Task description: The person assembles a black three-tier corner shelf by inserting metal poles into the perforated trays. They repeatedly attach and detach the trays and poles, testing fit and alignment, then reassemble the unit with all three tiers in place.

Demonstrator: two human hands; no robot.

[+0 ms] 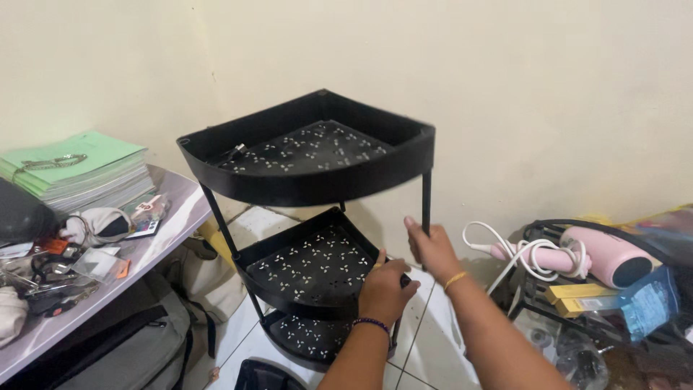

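A black three-tier corner rack (310,217) stands in the middle of the scene on a white tiled floor (433,339), backed into the corner of a cream wall (505,87). Its shelves are quarter-round trays with perforated bottoms, joined by thin black posts; the top tray is the widest in view, the lowest sits nearest the floor.

To the left, a pale table (144,253) carries a stack of green booklets (76,170) at its far end and a clutter of small objects closer in. A grey bag (137,347) lies under it. To the right, a dark wire basket (577,289) holds a pink hair dryer (599,256) with a coiled white cord (516,249).

The left hand (386,289), a beaded band on its wrist, is curled shut over the front rim of the middle tray. The right hand (432,249), with a yellow band on the wrist, wraps its fingers around the right-hand post between the top and middle trays, just beside the other hand.
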